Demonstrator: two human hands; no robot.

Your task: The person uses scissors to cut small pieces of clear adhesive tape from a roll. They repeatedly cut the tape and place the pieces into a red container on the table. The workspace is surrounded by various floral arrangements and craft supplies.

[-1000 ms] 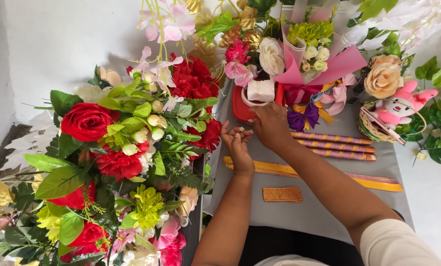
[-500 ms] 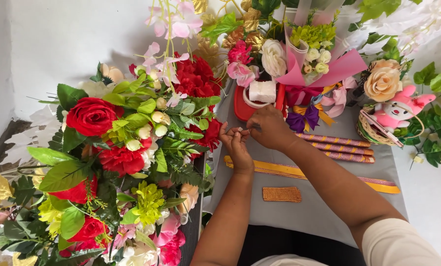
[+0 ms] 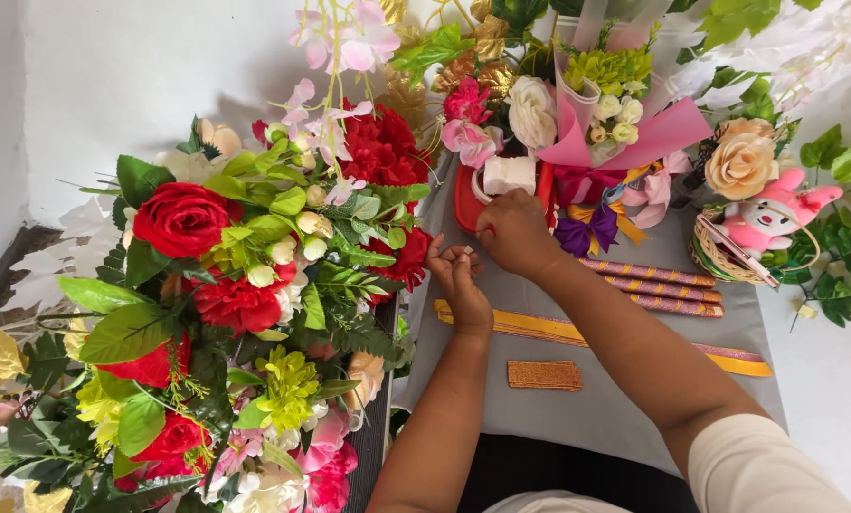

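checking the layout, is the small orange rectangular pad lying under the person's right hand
No, the orange pad lies bare on the grey cloth, nearer the body, while the right hand is up by the red container.

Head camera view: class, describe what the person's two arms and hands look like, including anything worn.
Both forearms are bare, as are the left hand and right hand: no gloves, rings, watch or bracelets show. A short cream sleeve covers the right upper arm. The left arm's sleeve is out of view.

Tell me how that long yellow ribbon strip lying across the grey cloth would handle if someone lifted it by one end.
The yellow ribbon strip lies thin and flat on the grey cloth, so it would probably droop limply rather than hold straight. It looks light for its length. Being flat, it seems unlikely to roll, unlike the wrapped sticks beside it.
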